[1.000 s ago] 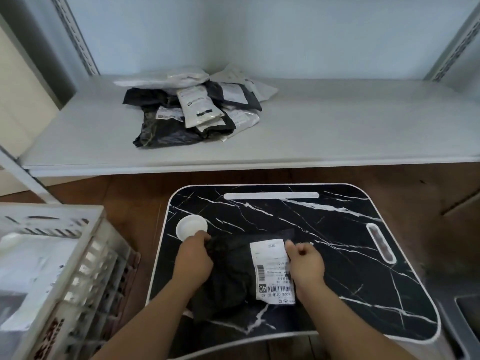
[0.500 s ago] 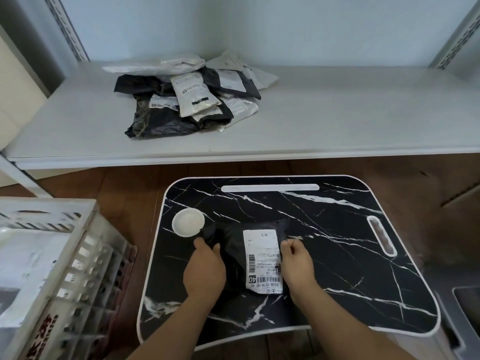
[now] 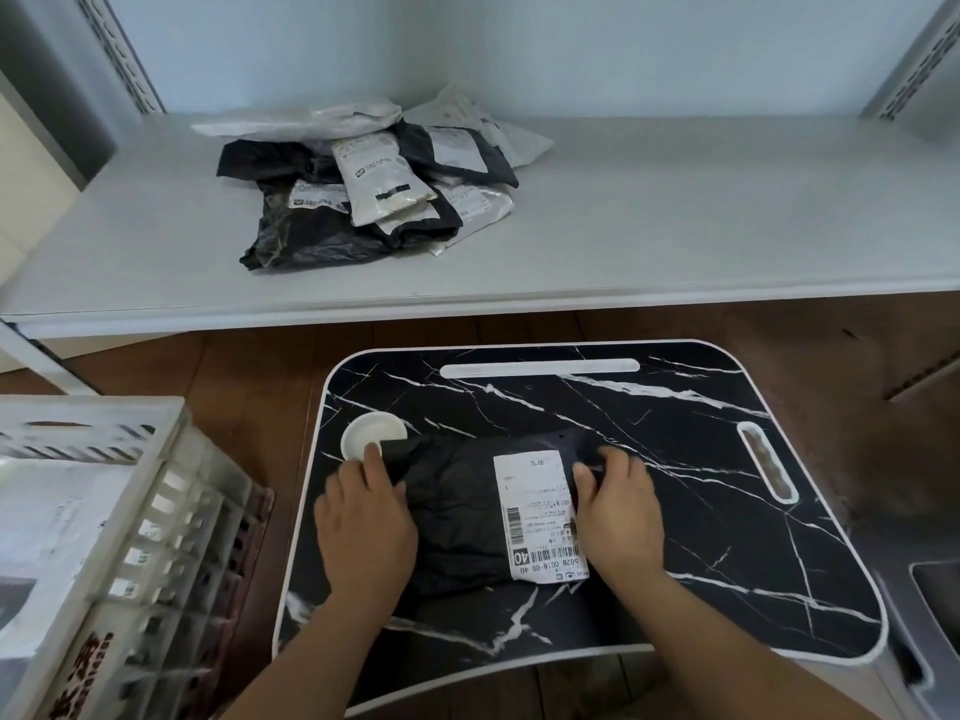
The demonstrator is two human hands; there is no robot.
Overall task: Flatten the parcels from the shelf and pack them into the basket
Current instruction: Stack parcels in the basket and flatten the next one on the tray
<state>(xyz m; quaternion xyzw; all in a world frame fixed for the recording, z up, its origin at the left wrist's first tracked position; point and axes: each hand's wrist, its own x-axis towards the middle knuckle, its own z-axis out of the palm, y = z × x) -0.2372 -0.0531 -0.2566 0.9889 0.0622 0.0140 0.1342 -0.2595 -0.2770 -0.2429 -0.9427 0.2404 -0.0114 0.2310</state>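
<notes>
A black parcel (image 3: pixel 457 506) with a white shipping label (image 3: pixel 540 517) lies on the black marble-pattern lap desk (image 3: pixel 675 537). My left hand (image 3: pixel 363 522) rests flat on the parcel's left end, fingertips reaching the white round dish (image 3: pixel 371 433). My right hand (image 3: pixel 621 511) holds the parcel's right edge, thumb on the label and fingers curled over the edge. Several black and white parcels are piled (image 3: pixel 363 194) on the grey shelf (image 3: pixel 701 226). The white plastic basket (image 3: pixel 150 506) stands at the left with pale parcels (image 3: pixel 47 522) inside.
Brown wooden floor (image 3: pixel 234 366) shows between shelf, basket and desk. The desk has a white slot (image 3: pixel 540 367) at its far edge and a handle cutout (image 3: pixel 769 470) on the right. A grey object (image 3: pixel 930 605) sits at the lower right corner.
My hands have moved apart to the two ends of the black parcel, which now lies wider and flatter on the desk. My left hand has opened flat.
</notes>
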